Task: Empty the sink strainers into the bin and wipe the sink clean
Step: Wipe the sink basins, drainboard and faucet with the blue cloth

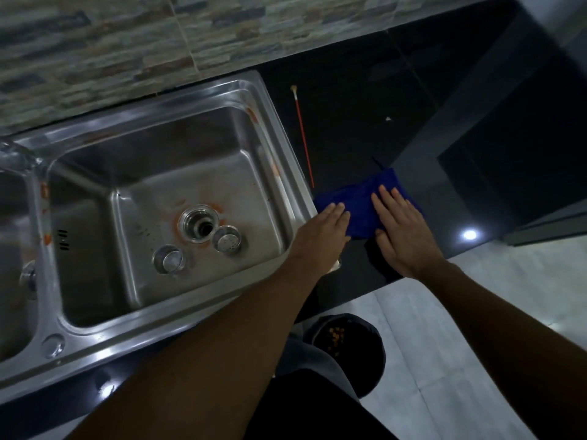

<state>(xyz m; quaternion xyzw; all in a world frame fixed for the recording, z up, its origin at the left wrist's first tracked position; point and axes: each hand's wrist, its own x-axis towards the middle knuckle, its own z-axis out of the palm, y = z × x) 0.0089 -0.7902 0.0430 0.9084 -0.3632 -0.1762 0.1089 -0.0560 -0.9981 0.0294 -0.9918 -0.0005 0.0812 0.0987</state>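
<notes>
A: 2 hands are pictured flat on a blue cloth [362,203] laid on the black counter [349,128], just beside the right rim of the steel sink [197,100]. How much of the job is judged done?

B: Part of it. 2 strainers, the right strainer [226,238] and the left strainer [168,259], are seen lifted out and set on the basin floor beside the open drain [203,226], and scraps can be made out in the dark bin [346,341] on the floor below. Orange residue [216,207] is seen ringing the drain, so wiping is judged not yet done.

A: How is the cloth held?

B: It is not clasped. The left hand [320,230] and the right hand [405,231] are spread, fingers apart, palms pressed on the fabric; a smoothing or folding step is judged likely.

A: What could go wrong?

B: With the drain uncovered, loosened residue could be pushed down it by the wipe. The loose strainers could be knocked about by the cloth. A thin red stick [303,134] lies near the cloth and could be swept into the basin.
</notes>
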